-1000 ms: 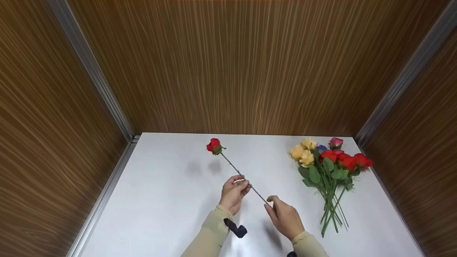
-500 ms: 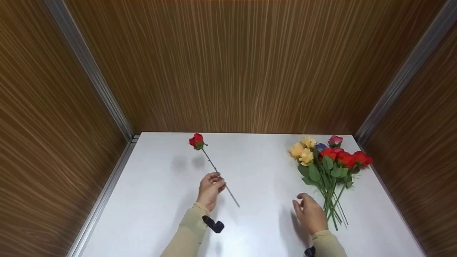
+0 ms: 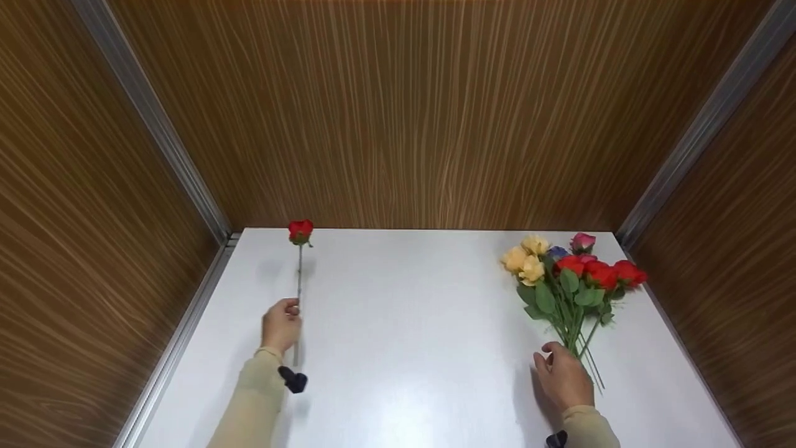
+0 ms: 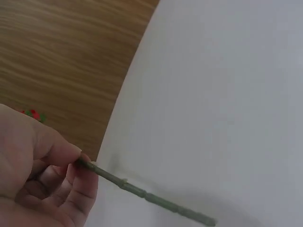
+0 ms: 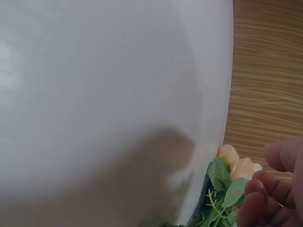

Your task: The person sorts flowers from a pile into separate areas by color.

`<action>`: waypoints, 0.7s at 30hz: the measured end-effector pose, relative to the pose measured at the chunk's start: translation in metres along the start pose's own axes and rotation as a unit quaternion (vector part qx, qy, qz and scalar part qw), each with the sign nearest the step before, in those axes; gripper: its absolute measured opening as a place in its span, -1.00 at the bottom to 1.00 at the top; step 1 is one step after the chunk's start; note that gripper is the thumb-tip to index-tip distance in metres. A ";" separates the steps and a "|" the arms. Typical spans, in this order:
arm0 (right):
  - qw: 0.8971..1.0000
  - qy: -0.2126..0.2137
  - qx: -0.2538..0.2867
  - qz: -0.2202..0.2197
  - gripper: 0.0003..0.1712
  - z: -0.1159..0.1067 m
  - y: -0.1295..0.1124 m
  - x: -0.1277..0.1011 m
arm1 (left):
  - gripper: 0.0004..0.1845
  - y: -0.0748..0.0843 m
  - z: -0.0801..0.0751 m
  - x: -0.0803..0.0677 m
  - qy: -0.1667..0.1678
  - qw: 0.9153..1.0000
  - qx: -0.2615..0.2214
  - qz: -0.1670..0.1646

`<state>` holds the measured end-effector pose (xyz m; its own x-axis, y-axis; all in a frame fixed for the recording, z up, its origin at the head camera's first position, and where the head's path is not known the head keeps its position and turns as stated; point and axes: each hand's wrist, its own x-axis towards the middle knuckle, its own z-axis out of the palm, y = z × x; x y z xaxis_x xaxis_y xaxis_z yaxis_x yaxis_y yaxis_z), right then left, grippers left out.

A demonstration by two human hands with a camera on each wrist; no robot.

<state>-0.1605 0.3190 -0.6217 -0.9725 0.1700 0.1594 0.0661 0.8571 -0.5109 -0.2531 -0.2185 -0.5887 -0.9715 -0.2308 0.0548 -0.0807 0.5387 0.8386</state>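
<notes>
A single red rose [image 3: 301,231] stands out over the left part of the white table, its bloom toward the back wall. My left hand [image 3: 281,325] pinches its stem between thumb and fingers; the green stem [image 4: 149,196] runs on past the fingertips in the left wrist view. On the right lies a bunch of flowers [image 3: 578,292] with yellow, red, pink and blue blooms, green leaves and long stems. Over the lower stems of the bunch hovers my right hand [image 3: 564,376], fingers loosely bent, nothing held. Yellow blooms [image 5: 241,165] and leaves show beyond its fingers in the right wrist view.
The white table [image 3: 404,323] is bounded by a wood-grain back wall [image 3: 398,124] and two side walls. Metal rails [image 3: 174,155] run along the corners. A black strap piece [image 3: 292,379] sits on the left wrist.
My left hand has carried the red rose leftward, and its stem has turned nearly straight toward the back. My right hand has left the stem's end and moved right to the bunch.
</notes>
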 end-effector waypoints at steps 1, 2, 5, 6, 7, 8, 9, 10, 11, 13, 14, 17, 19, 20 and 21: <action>1.000 -0.002 -0.001 0.002 -0.71 0.000 0.001 0.000 | -0.65 -0.007 -0.009 0.003 0.006 1.000 0.027 0.011; 1.000 -0.004 -0.001 0.005 -0.71 0.000 0.001 0.001 | -0.63 -0.013 -0.017 0.005 0.011 0.998 0.054 0.020; 1.000 -0.014 -0.002 0.014 -0.70 0.000 0.002 0.002 | -0.60 -0.027 -0.038 0.011 0.027 0.993 0.114 0.033; 1.000 -0.018 -0.002 0.018 -0.70 0.000 0.002 0.002 | -0.60 -0.031 -0.044 0.012 0.031 0.991 0.130 0.032; 1.000 -0.021 -0.002 0.022 -0.69 0.000 0.003 0.002 | -0.61 -0.033 -0.049 0.014 0.035 0.989 0.142 0.031; 0.999 -0.022 -0.002 0.025 -0.70 0.000 0.003 0.002 | -0.61 -0.035 -0.054 0.016 0.041 0.987 0.152 0.028; 0.999 -0.023 -0.002 0.029 -0.70 0.000 0.004 0.002 | -0.63 -0.037 -0.057 0.017 0.046 0.986 0.159 0.024; 0.999 -0.024 -0.003 0.032 -0.70 0.000 0.004 0.002 | -0.64 -0.039 -0.061 0.019 0.051 0.985 0.164 0.020; 0.999 -0.026 -0.003 0.035 -0.69 0.001 0.004 0.002 | -0.65 -0.041 -0.064 0.020 0.055 0.984 0.169 0.017; 0.999 -0.029 -0.004 0.040 -0.70 0.002 0.005 0.001 | -0.67 -0.045 -0.069 0.020 0.063 0.981 0.181 0.010; 0.999 -0.031 -0.005 0.042 -0.70 0.002 0.005 0.001 | -0.67 -0.048 -0.071 0.020 0.065 0.980 0.189 0.006; 0.999 -0.034 -0.005 0.041 -0.70 0.002 0.006 0.001 | -0.66 -0.057 -0.077 0.018 0.060 0.975 0.212 -0.008; 0.999 -0.028 -0.003 0.033 -0.70 0.001 0.006 0.002 | -0.65 -0.063 -0.080 0.016 0.052 0.971 0.234 -0.018; 0.999 -0.023 -0.003 0.028 -0.71 0.001 0.006 0.002 | -0.65 -0.065 -0.081 0.015 0.046 0.968 0.244 -0.027; 1.000 -0.019 -0.003 0.024 -0.71 0.000 0.006 0.003 | -0.65 -0.068 -0.082 0.014 0.039 0.966 0.253 -0.037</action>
<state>-0.1627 0.3245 -0.6243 -0.9759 0.1921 0.1035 0.1132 0.8512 -0.5125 -0.2430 -0.3247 -0.6001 -0.9407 -0.3337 0.0618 -0.2674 0.8408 0.4707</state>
